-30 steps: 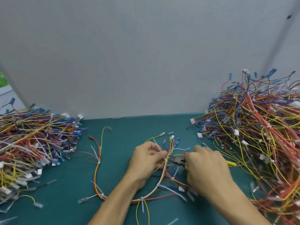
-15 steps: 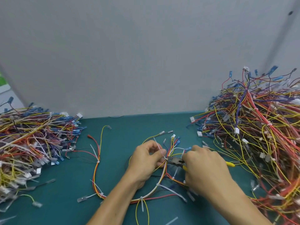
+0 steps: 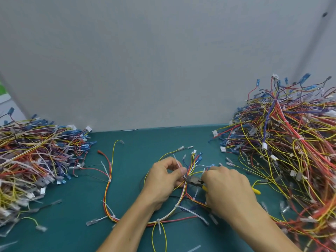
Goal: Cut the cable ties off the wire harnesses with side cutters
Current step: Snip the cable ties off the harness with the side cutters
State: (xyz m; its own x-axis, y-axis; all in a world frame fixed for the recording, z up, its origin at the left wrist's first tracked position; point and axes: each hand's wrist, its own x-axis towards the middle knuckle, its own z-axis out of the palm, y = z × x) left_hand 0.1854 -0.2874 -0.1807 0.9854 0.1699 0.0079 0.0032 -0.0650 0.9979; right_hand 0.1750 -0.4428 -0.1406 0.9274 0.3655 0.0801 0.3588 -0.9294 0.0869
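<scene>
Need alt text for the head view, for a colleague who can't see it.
A left hand pinches a wire harness at a white cable tie while the right hand holds yellow-handled side cutters to it. A left pile and a taller right pile of harnesses flank them on the green table.

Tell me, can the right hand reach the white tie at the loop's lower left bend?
Probably not easily. The right hand, gripping the cutters, would have to cross over the left forearm, which lies between it and that tie.
</scene>
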